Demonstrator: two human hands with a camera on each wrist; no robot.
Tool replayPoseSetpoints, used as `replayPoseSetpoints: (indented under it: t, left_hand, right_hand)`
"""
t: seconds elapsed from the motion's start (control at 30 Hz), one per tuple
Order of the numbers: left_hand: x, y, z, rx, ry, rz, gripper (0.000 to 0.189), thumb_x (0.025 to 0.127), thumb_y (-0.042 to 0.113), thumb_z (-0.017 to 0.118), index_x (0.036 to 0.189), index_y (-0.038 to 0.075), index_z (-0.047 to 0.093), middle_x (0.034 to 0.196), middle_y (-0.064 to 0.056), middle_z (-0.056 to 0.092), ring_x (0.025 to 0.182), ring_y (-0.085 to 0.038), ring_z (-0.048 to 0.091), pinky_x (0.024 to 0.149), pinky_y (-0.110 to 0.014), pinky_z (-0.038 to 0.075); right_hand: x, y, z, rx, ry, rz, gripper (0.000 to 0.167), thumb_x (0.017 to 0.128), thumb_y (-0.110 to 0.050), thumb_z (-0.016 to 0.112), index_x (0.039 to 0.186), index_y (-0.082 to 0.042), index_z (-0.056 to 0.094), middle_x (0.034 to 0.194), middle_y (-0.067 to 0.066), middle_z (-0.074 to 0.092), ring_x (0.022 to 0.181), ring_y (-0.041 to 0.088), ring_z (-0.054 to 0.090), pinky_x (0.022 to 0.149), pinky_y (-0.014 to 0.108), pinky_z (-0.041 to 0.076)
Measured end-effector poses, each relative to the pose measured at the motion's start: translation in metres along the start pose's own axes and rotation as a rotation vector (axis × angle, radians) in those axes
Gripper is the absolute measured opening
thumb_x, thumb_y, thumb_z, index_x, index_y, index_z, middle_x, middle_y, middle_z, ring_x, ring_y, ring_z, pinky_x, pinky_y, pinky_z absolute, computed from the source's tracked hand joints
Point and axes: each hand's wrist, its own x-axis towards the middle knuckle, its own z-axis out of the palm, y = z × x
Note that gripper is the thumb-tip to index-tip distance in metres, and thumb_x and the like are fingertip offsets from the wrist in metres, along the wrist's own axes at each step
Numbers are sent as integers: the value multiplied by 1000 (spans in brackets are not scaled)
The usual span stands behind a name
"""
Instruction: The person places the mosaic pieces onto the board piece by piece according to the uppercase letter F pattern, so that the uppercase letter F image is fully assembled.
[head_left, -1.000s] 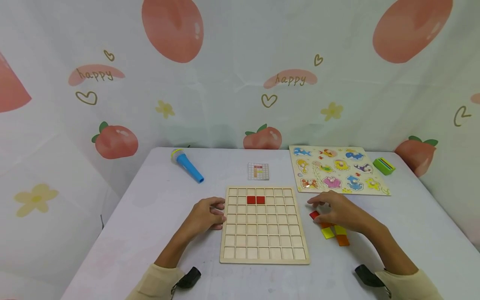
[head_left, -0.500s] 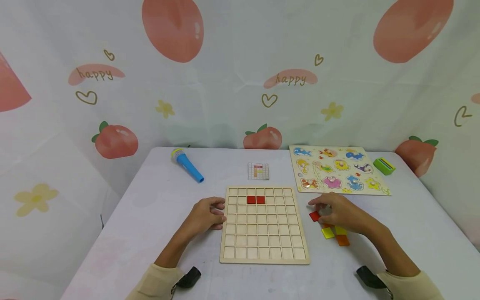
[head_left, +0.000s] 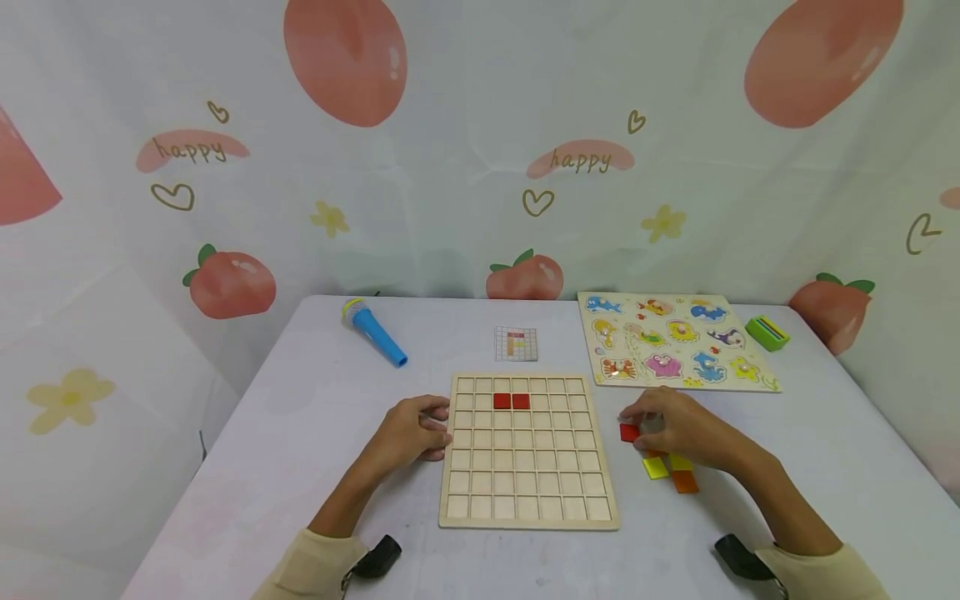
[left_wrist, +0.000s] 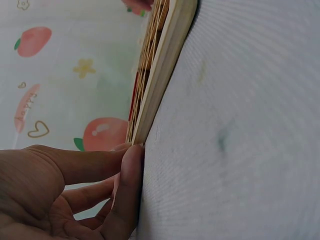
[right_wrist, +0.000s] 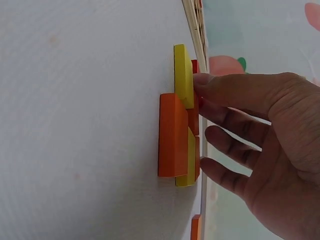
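Note:
A wooden grid board (head_left: 528, 475) lies on the table with two red tiles (head_left: 512, 401) side by side in its second row. My left hand (head_left: 405, 433) is at the board's left edge. In the left wrist view, its thumb and finger (left_wrist: 131, 170) pinch the board's corner. To the right of the board, my right hand (head_left: 678, 425) has thumb and fingers around a loose red tile (head_left: 629, 432). Yellow tiles (head_left: 656, 467) and orange tiles (head_left: 684, 482) lie beneath and beside that hand; it partly covers them. The right wrist view shows the thumb beside a yellow tile (right_wrist: 184, 75).
A small printed grid card (head_left: 516, 343) lies behind the board. A blue toy microphone (head_left: 381, 335) is at the back left. An animal puzzle board (head_left: 675, 342) and a green block with colored stripes (head_left: 767, 333) sit at the back right.
The loose red tile has turned from slanted to nearly square at the right hand's fingertips, and the right index finger has come down to it. The left hand and board stay put.

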Motion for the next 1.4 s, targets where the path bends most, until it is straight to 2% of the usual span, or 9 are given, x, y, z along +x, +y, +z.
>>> replayPoseSetpoints:
  t: [0.4, 0.73, 0.93, 1.23, 1.4]
  left_hand:
    - [-1, 1, 0, 5, 5, -5, 52, 89, -11, 76, 139, -2, 64, 117, -12, 66, 89, -17, 68, 68, -34, 68]
    - [-1, 1, 0, 3, 5, -4, 52, 89, -11, 75, 139, -3, 64, 117, -12, 66, 89, -16, 69, 68, -34, 68]
    - [-1, 0, 1, 0, 1, -4, 53, 89, -10, 76, 140, -3, 63, 118, -12, 66, 89, -16, 69, 69, -34, 68]
    - [0, -1, 0, -6, 0, -3, 53, 89, -10, 76, 140, -3, 63, 118, -12, 66, 90, -17, 69, 69, -34, 68]
    - [-1, 0, 0, -10, -1, -1, 53, 89, -10, 75, 140, -3, 63, 119, -12, 66, 91, -17, 69, 69, -34, 68]
  right_hand:
    - [-1, -3, -1, -50, 3, -37, 29, 87, -24, 85, 115, -17, 82, 109, -6, 69, 103, 17, 58, 86, 34, 57]
    - [5, -7, 2, -31, 31, -39, 28, 88, -22, 83, 116, -16, 82, 116, -2, 72, 109, 21, 57, 92, 41, 58]
    - [11, -9, 4, -14, 43, -41, 28, 89, -21, 83, 117, -16, 81, 115, -3, 71, 108, 20, 58, 90, 38, 57]
    - [21, -14, 8, -36, 92, -120, 27, 91, -19, 79, 118, -14, 80, 113, -3, 71, 102, 18, 56, 87, 36, 56]
    - [28, -18, 10, -8, 87, -156, 29, 93, -21, 80, 121, -13, 79, 114, -2, 71, 103, 18, 58, 87, 37, 56]
